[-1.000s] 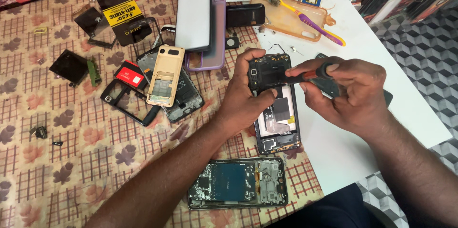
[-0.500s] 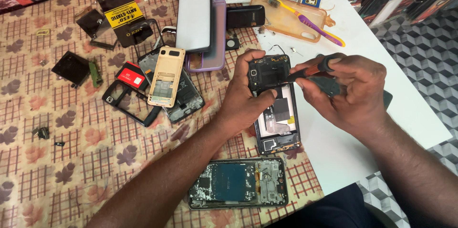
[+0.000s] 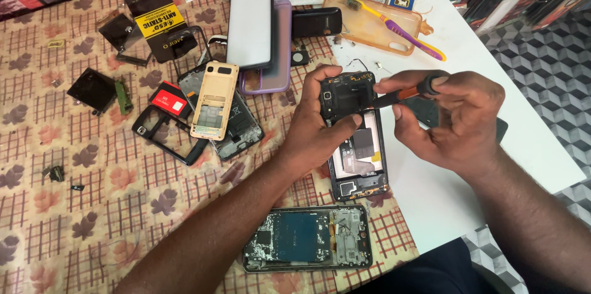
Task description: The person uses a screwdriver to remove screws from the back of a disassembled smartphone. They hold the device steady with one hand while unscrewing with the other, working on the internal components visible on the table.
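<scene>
My left hand [image 3: 317,126] grips the upper part of an opened black phone [image 3: 358,165] that lies back-up on the table, its inner boards showing. My thumb presses across its middle and my fingers curl over its top edge. My right hand [image 3: 452,118] pinches a small screwdriver [image 3: 406,92] with a black and orange handle. The tool's tip points left and down into the top section of the phone, close to the camera area.
A stripped phone frame [image 3: 308,246] lies near the front edge. A gold phone shell [image 3: 214,100], a black bezel [image 3: 161,137], a white screen panel [image 3: 251,26], a clear case holding a purple toothbrush [image 3: 394,26] and loose small parts litter the patterned cloth [image 3: 111,208].
My right hand has shifted slightly, and the screwdriver now lies lower and more level against the top of the phone. The left hand keeps its hold.
</scene>
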